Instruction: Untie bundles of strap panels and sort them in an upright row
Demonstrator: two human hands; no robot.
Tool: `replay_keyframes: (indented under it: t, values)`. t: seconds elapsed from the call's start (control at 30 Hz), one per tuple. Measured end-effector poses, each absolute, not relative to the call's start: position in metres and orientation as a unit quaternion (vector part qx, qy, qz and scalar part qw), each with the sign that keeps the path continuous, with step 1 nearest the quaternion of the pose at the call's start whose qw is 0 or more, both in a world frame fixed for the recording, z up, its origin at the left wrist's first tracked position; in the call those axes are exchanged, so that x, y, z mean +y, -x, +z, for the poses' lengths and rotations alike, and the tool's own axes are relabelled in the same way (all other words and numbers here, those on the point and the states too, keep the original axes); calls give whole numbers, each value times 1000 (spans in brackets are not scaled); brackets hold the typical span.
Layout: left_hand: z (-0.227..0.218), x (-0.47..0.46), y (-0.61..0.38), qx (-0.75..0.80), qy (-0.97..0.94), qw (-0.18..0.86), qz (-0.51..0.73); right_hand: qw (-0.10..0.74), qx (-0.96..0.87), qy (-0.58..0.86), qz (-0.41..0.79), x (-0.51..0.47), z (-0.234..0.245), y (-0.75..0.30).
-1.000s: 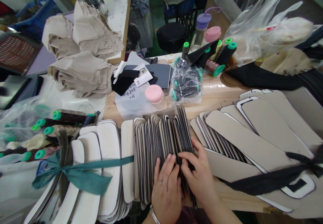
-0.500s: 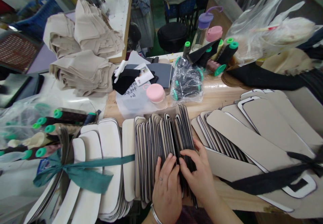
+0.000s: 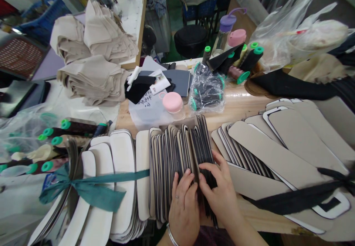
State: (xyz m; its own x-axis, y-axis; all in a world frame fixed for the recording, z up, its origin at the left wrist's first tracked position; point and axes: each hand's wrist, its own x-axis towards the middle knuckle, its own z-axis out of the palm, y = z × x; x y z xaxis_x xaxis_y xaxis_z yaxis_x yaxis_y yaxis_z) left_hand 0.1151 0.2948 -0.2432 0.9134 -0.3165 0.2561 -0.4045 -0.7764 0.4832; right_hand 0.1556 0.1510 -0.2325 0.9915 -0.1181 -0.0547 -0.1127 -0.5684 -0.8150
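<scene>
A row of beige panels [image 3: 163,172] with dark edges stands on edge, packed side by side. My left hand [image 3: 183,205], with a ring and a bracelet, rests on the near part of the row, fingers stretched out and its thumb side at a gap. Across that gap, my right hand [image 3: 217,188] curls its fingers and thumb round the black-edged panels [image 3: 202,146] at the right end. One beige face shows inside the gap. The panels' lower edges are hidden.
Pale panels [image 3: 122,187] tied with a green strip [image 3: 97,198] lie left. Beige panels [image 3: 269,150] with a black strap [image 3: 299,196] lie right. Behind are a pink-lidded jar [image 3: 172,102], bagged thread spools [image 3: 206,89] and stacked fabric [image 3: 91,78].
The gap between my hands has widened slightly, baring more of a beige panel face. Both hands stay at nearly the same place; the whole view has shifted a little.
</scene>
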Motion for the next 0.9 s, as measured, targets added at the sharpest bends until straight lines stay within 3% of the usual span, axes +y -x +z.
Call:
replay_keyframes:
  t: [0.9]
  values:
    - [-236,302,-115,-176,-933,302,82,407,66,911,5,159,-222,-162]
